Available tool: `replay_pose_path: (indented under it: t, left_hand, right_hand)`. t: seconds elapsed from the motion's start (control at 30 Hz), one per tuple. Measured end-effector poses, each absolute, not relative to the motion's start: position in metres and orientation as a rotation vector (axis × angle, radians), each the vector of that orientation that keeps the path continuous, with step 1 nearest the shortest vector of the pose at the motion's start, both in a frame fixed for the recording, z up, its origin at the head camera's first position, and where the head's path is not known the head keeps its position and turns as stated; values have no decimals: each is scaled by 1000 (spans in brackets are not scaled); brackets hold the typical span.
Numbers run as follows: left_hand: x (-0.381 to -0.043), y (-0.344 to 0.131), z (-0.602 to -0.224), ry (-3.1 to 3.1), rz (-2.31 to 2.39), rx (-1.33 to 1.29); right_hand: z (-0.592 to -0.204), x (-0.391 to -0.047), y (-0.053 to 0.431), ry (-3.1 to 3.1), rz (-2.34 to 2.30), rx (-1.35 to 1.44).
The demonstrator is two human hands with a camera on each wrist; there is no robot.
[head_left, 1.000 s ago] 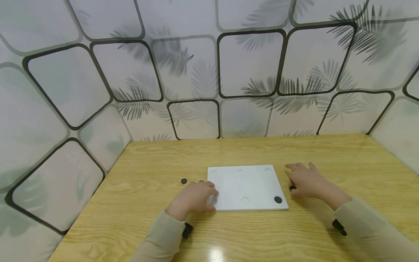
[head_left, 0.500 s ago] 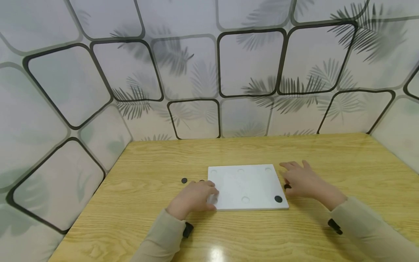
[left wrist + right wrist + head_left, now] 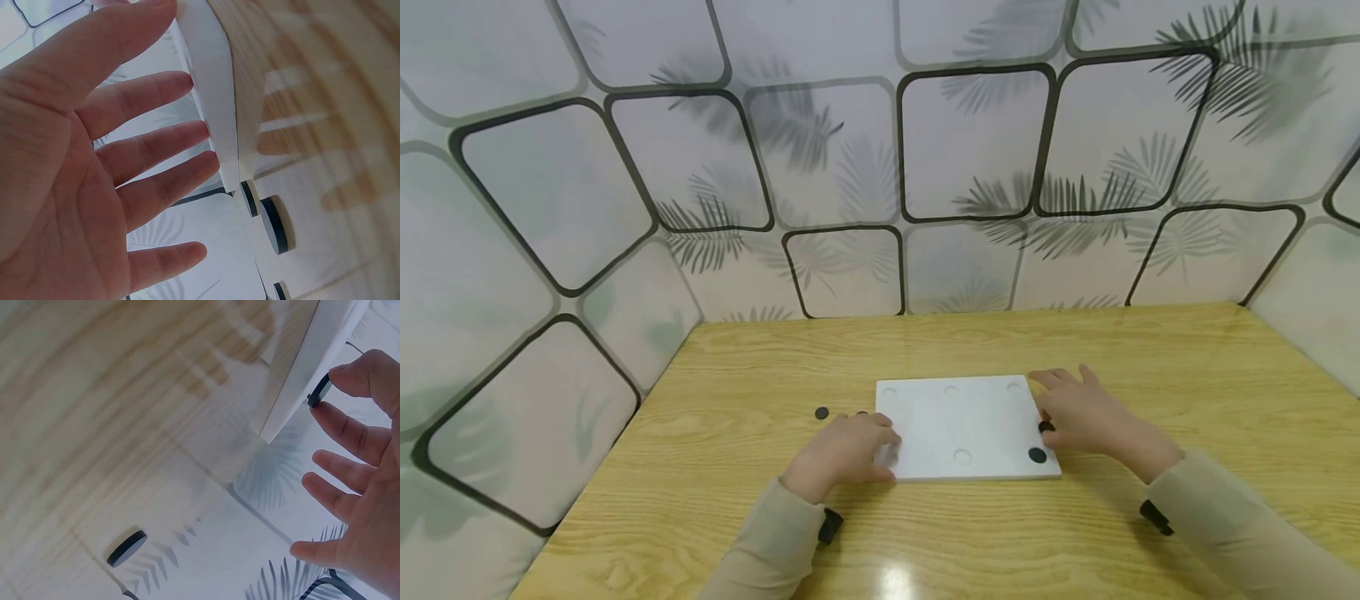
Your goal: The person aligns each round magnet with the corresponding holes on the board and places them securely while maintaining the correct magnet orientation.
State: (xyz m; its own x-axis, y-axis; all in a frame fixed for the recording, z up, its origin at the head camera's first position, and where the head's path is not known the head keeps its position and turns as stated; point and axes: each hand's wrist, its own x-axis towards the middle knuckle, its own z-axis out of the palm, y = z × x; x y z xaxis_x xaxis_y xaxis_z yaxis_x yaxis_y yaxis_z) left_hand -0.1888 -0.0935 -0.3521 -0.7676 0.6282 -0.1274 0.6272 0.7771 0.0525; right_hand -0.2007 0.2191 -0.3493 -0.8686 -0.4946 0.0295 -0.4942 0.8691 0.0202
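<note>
A white board (image 3: 966, 425) with shallow round recesses lies on the wooden table. One black disc (image 3: 1037, 455) sits in its near right corner. Thumb and index finger of my right hand (image 3: 1086, 417) pinch another black disc (image 3: 320, 390), held over the board's right edge. My left hand (image 3: 846, 450) rests at the board's left edge, its fingers fairly straight. In the left wrist view, the fingertips (image 3: 199, 129) touch the white board. Beyond that hand, loose black discs (image 3: 274, 225) lie on the table; one is partly hidden by the hand in the head view.
The wooden table (image 3: 970, 542) extends around the board, with patterned panels (image 3: 973, 150) behind and at the sides. A loose black disc (image 3: 127, 548) lies on the table in the right wrist view. Another disc (image 3: 822, 412) lies left of the board.
My right hand has moved left with the pinched black disc, from beside the board to over its right edge. The left hand stays in place.
</note>
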Motion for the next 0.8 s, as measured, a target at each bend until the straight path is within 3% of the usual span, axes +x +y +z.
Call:
replay_pose_path:
  t: [0.8]
  left_hand:
    - [-189, -93, -351, 2827, 18, 992]
  right_hand:
    - [-353, -201, 195, -2977, 2, 856]
